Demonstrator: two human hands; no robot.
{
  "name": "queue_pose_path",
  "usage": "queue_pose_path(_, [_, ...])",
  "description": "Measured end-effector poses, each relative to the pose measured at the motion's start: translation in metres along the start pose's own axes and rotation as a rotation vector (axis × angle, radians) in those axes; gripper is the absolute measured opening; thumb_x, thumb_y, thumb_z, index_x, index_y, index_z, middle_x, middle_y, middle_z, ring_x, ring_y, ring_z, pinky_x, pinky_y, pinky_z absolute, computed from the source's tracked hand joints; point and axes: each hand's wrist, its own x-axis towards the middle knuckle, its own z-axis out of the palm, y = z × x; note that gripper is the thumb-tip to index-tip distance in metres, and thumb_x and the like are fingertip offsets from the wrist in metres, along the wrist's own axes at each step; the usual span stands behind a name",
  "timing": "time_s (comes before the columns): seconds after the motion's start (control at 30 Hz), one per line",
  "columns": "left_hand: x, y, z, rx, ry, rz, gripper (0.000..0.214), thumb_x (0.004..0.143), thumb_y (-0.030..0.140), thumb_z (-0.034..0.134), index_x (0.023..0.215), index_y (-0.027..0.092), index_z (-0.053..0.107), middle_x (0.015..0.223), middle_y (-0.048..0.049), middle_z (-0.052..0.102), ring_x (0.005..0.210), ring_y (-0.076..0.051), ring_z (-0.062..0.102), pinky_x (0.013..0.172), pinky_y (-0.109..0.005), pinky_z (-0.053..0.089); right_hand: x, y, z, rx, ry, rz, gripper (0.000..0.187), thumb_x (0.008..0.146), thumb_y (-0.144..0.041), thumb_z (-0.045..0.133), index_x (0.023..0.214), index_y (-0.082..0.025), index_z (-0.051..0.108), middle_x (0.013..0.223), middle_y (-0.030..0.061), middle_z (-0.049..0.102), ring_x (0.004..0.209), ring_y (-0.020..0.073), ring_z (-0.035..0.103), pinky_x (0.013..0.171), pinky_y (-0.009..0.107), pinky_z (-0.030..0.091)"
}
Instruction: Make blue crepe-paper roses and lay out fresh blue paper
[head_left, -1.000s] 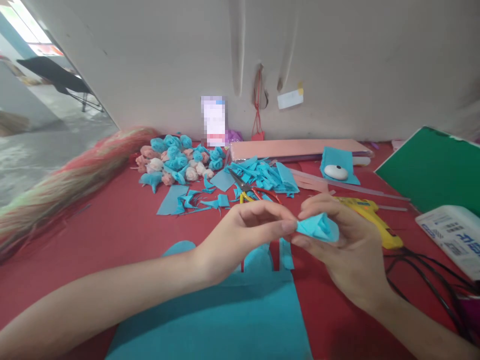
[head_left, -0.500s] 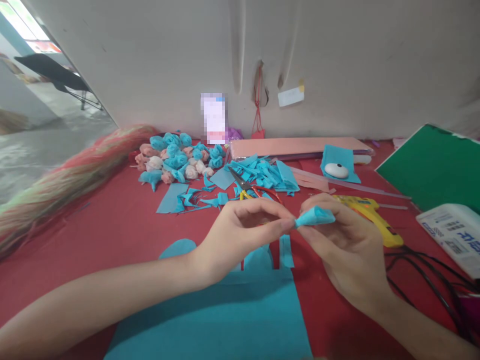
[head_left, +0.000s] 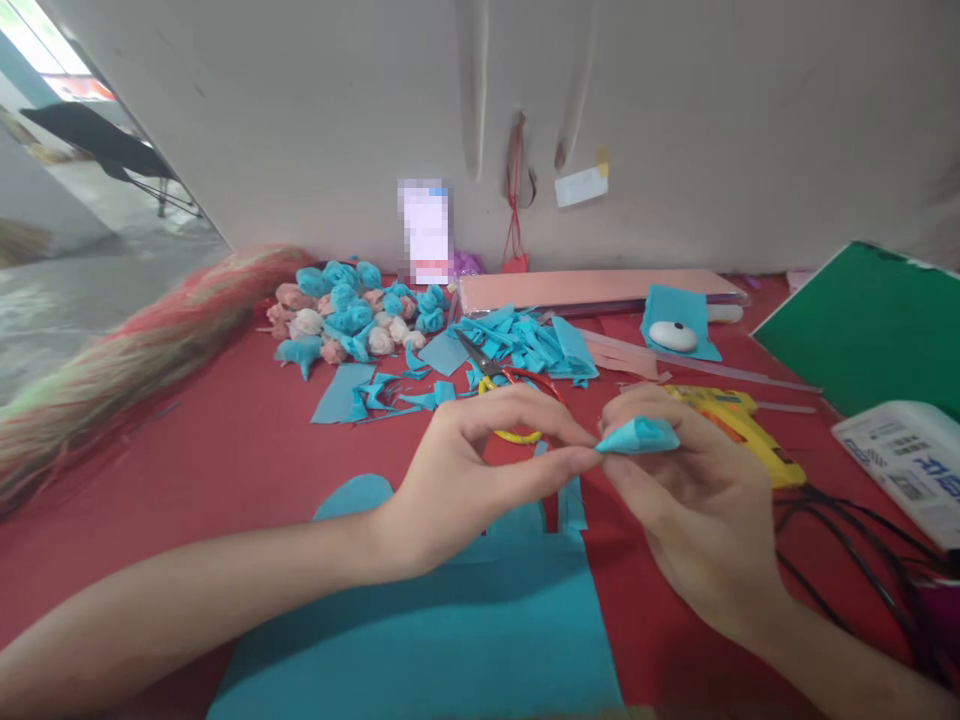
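A small rolled blue crepe-paper flower (head_left: 637, 437) is held between my two hands, its narrow twisted end to the left and its wider open end to the right. My left hand (head_left: 480, 470) pinches the narrow end between thumb and finger. Around its lower side, my right hand (head_left: 690, 500) grips the flower with thumb and bent fingers. Below both hands lies a large sheet of blue paper (head_left: 420, 640) with cut pieces at its far edge. Scissors (head_left: 491, 370) with red and yellow handles rest just beyond my left hand.
Finished blue, pink and white paper flowers (head_left: 352, 315) are heaped at back left, beside blue paper strips (head_left: 517, 345). A yellow glue gun (head_left: 739, 425) with black cables (head_left: 847, 545) lies right. A white oval case (head_left: 673, 336) and green board (head_left: 862, 330) stand behind. A thick fibre bundle (head_left: 150, 370) runs along the left.
The rolled paper flower has shifted slightly to the right in my fingers, its narrow end now slimmer. My left hand has moved a little right; the view has tilted slightly.
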Motion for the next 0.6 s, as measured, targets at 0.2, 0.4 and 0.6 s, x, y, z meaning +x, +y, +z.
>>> queue_pose_path(0.2, [0.0014,-0.0022,-0.0009,-0.108,-0.003,-0.073,0.008,0.074,0.014,0.065,0.073,0.020,0.070,0.076,0.0008,0.064,0.075,-0.010,0.058,0.069,-0.020,0.048,-0.0003,-0.0007,0.0003,-0.027,0.015,0.007,0.017,0.074,-0.008,0.060,0.077,-0.025,0.058,0.072,-0.0023,0.052,0.070,0.0114,0.050,0.059,0.022,0.045])
queue_pose_path(0.4, [0.0007,-0.0058,-0.0006,-0.268,-0.032,-0.211,0.008,0.076,0.016,0.063,0.073,0.020,0.069,0.076,0.0009,0.063,0.075,-0.010,0.057,0.069,-0.021,0.047,-0.0017,0.0000,-0.0004,-0.004,0.005,0.023,0.017,0.075,-0.008,0.061,0.078,-0.024,0.059,0.074,-0.0025,0.053,0.071,0.0106,0.049,0.060,0.021,0.045])
queue_pose_path(0.6, [0.0009,-0.0072,0.0001,-0.409,-0.053,-0.343,0.004,0.075,0.017,0.063,0.073,0.018,0.067,0.075,0.0010,0.063,0.074,-0.009,0.057,0.071,-0.019,0.046,-0.0014,0.0013,-0.0023,0.036,-0.011,0.040,0.019,0.074,-0.008,0.062,0.081,-0.026,0.060,0.075,-0.0013,0.053,0.071,0.0123,0.050,0.061,0.024,0.046])
